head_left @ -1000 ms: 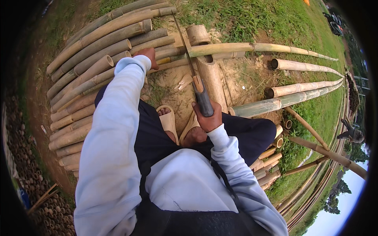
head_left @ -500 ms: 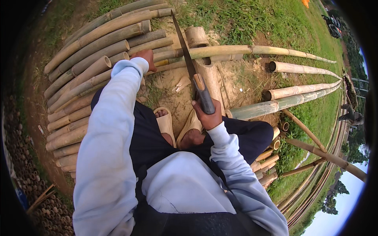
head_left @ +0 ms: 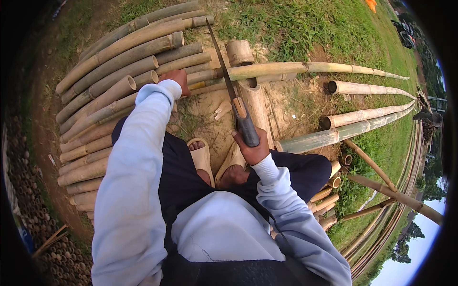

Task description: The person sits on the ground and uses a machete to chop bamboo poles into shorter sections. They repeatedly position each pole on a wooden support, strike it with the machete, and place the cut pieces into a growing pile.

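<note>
A long bamboo pole (head_left: 276,69) lies crosswise in front of me, over a notched bamboo log (head_left: 257,102). My left hand (head_left: 177,80) is closed around the pole, left of the log. In my right hand (head_left: 254,146) I grip the dark handle of a handsaw (head_left: 222,59). Its long, narrow blade points away from me and crosses the pole just left of the log. Whether the teeth have entered the bamboo cannot be made out. Pale sawdust (head_left: 202,102) covers the ground beneath.
Cut bamboo lengths (head_left: 109,66) lie stacked on the left. Several longer poles (head_left: 362,125) stretch off to the right. Near my right knee are short bamboo pieces (head_left: 327,202) and a slanting bamboo frame (head_left: 377,188). My sandalled feet (head_left: 201,157) rest close to the log.
My right hand and the saw have come slightly toward me, the blade still across the pole. My left hand keeps its hold. The whole view has shifted a little.
</note>
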Motion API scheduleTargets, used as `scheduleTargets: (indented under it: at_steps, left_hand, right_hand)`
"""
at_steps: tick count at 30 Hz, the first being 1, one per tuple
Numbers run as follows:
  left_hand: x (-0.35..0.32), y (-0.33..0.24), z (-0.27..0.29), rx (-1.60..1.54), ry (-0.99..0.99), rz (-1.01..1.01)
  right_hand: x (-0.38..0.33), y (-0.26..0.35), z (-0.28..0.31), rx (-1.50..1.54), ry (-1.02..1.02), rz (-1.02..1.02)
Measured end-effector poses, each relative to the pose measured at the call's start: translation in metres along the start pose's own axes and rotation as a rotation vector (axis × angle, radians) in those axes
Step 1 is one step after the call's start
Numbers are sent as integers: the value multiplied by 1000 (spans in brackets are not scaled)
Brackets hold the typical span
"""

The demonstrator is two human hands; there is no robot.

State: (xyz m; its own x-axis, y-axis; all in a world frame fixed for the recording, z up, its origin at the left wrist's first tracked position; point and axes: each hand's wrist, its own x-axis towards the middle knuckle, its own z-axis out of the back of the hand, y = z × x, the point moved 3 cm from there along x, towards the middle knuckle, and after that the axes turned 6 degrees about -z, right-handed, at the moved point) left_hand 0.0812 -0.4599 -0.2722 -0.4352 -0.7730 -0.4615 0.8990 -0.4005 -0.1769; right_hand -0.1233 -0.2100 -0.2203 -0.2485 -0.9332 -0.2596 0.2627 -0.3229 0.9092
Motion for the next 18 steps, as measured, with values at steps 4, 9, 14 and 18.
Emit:
scheduleTargets:
  at_steps: [4,9,14,18]
  left_hand:
    - [4,-5,7,-2,43,-30]
    - [-2,-1,1,-2,15,-26]
    - [-3,1,2,-20,23,-11]
    - [11,-11,11,12,42,-45]
  right_hand:
    - [43,6,-9,15,-44,8]
    - [-126,8,40,55,40,-61]
    - [-68,12,28,22,46,-103]
    - [24,5,-8,-27,-76,73]
